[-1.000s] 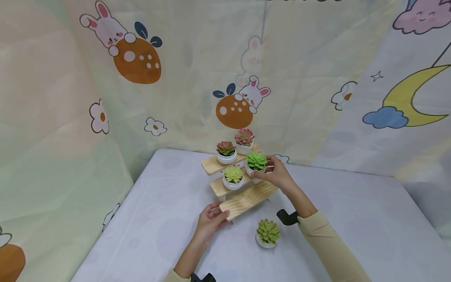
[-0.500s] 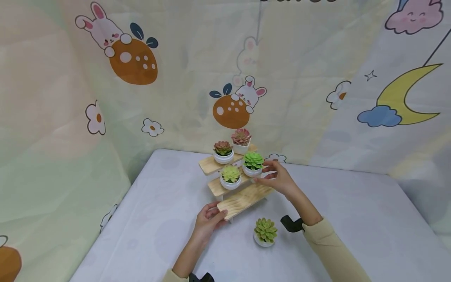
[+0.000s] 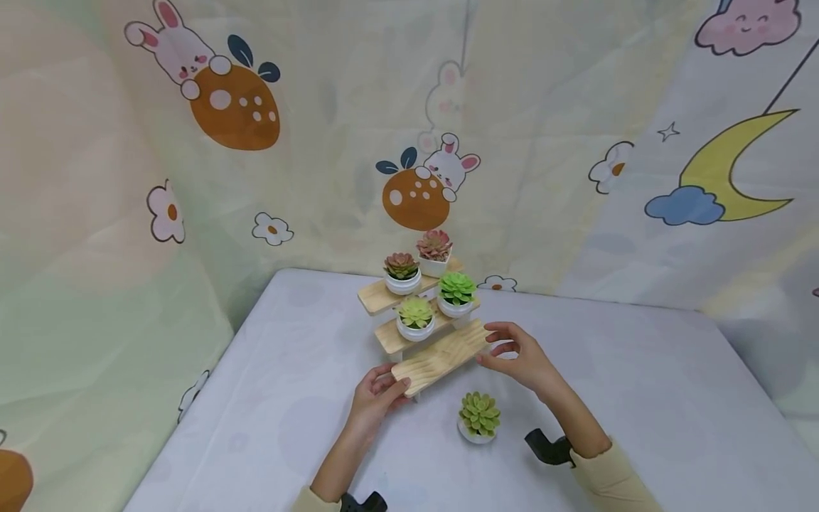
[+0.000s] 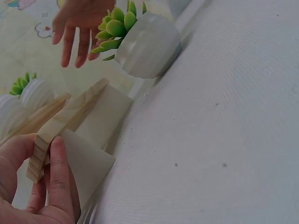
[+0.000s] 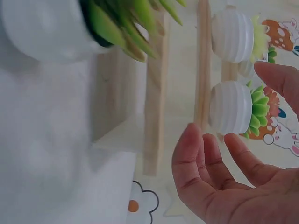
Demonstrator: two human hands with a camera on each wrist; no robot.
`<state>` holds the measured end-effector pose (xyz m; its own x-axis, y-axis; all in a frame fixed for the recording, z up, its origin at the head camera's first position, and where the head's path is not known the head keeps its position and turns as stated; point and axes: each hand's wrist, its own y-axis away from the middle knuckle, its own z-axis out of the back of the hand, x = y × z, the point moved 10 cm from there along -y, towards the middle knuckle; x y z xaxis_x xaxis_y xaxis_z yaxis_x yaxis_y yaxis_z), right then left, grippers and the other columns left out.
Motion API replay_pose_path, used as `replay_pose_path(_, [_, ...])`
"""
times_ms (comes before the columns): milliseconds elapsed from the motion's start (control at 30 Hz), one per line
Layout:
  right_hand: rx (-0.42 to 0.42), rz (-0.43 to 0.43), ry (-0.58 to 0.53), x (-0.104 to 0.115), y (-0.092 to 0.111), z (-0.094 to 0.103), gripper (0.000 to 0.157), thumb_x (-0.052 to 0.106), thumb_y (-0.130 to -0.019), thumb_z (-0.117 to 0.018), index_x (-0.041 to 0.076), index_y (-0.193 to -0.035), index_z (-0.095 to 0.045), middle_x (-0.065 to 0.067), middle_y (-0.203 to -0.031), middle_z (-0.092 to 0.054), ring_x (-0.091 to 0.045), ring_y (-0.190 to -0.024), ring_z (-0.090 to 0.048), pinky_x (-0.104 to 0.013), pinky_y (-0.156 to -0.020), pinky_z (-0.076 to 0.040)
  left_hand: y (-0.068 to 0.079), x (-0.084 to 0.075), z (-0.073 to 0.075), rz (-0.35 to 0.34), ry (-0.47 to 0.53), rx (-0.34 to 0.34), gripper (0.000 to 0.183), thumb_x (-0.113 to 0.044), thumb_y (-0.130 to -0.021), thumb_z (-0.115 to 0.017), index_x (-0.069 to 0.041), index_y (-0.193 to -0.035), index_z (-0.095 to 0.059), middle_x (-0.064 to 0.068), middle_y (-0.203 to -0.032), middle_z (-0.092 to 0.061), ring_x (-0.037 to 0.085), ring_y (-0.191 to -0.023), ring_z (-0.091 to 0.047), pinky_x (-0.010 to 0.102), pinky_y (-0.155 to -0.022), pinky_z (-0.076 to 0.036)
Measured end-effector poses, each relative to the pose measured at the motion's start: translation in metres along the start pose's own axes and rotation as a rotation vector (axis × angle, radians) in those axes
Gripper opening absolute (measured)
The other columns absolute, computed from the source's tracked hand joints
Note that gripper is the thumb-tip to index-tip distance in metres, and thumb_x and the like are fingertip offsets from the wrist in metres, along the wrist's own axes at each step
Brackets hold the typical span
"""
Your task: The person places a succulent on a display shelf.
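Note:
A three-tier wooden stand [image 3: 441, 358] with pale supports stands on the table. My left hand [image 3: 373, 395] pinches the left end of its lowest board [image 4: 70, 116] between thumb and fingers. Near that board's right end, my right hand [image 3: 521, 359] hovers with loosely bent fingers, holding nothing. On the middle board sit a bright green succulent [image 3: 457, 289] and a yellow-green succulent [image 3: 416, 314], both in round white pots. A reddish-brown succulent [image 3: 402, 269] and a pink one [image 3: 435, 247] in a white pot occupy the top board.
Another green succulent [image 3: 478, 416] in a white pot stands on the white-covered table [image 3: 269, 398], in front of the stand and between the forearms. Behind the table hangs a printed cloth backdrop [image 3: 333, 163] with rabbits, flowers and a moon.
My right hand has let go of the bright green succulent's pot on the middle board and moved down and right. My left hand keeps its grip on the lowest board.

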<state>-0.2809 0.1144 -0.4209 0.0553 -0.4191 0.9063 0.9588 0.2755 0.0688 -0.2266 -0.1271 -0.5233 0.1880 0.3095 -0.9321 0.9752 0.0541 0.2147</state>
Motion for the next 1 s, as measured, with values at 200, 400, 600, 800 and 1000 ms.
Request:
replay_pose_path(200, [-0.030,-0.044,-0.002,-0.016,0.017,0.001,0.063,0.022,-0.084,-0.078,0.004,-0.135,-0.048,-0.020,-0.126,-0.053,-0.026,-0.103,-0.056,-0.031,-0.076,-0.051,0.000,0.000,0.001,0.008,0.006,-0.008,0.054,-0.004,-0.088,-0.069,0.008,-0.132,-0.040,0.005,-0.096,-0.062,0.010,-0.077,-0.065,0.022,-0.071,-0.058])
replay_pose_path(400, [-0.006,-0.092,0.016,-0.027,0.033,-0.004,0.066,0.028,-0.082,-0.079,0.005,-0.135,-0.049,-0.018,-0.126,-0.054,-0.025,-0.103,-0.054,-0.031,-0.074,-0.049,0.000,0.000,0.001,0.010,0.005,-0.013,0.054,-0.003,-0.088,-0.069,0.008,-0.132,-0.041,0.005,-0.094,-0.062,0.010,-0.078,-0.064,0.022,-0.071,-0.058])
replay_pose_path(600, [0.041,-0.126,-0.021,-0.038,0.048,-0.018,0.064,0.027,-0.082,-0.079,0.005,-0.135,-0.050,-0.015,-0.125,-0.054,-0.023,-0.102,-0.054,-0.032,-0.072,-0.048,-0.001,0.001,0.002,0.007,0.007,-0.012,0.054,-0.004,-0.087,-0.070,0.008,-0.131,-0.042,0.004,-0.093,-0.062,0.011,-0.077,-0.064,0.022,-0.070,-0.058])
replay_pose_path(800, [0.058,-0.152,-0.048,-0.048,0.058,-0.030,0.061,0.025,-0.081,-0.079,0.005,-0.133,-0.053,-0.012,-0.124,-0.055,-0.023,-0.104,-0.052,-0.032,-0.072,-0.048,-0.001,0.001,0.002,0.010,0.005,-0.015,0.055,-0.004,-0.087,-0.070,0.008,-0.133,-0.041,0.005,-0.094,-0.062,0.011,-0.077,-0.064,0.024,-0.072,-0.058])
replay_pose_path(1000, [0.081,-0.141,-0.027,-0.057,0.060,-0.042,0.075,0.021,-0.071,-0.088,0.004,-0.134,-0.050,-0.013,-0.127,-0.053,-0.026,-0.106,-0.051,-0.030,-0.072,-0.051,0.000,0.000,0.001,0.014,0.011,-0.015,0.055,-0.003,-0.088,-0.069,0.007,-0.134,-0.040,0.005,-0.095,-0.062,0.011,-0.078,-0.064,0.024,-0.072,-0.058])
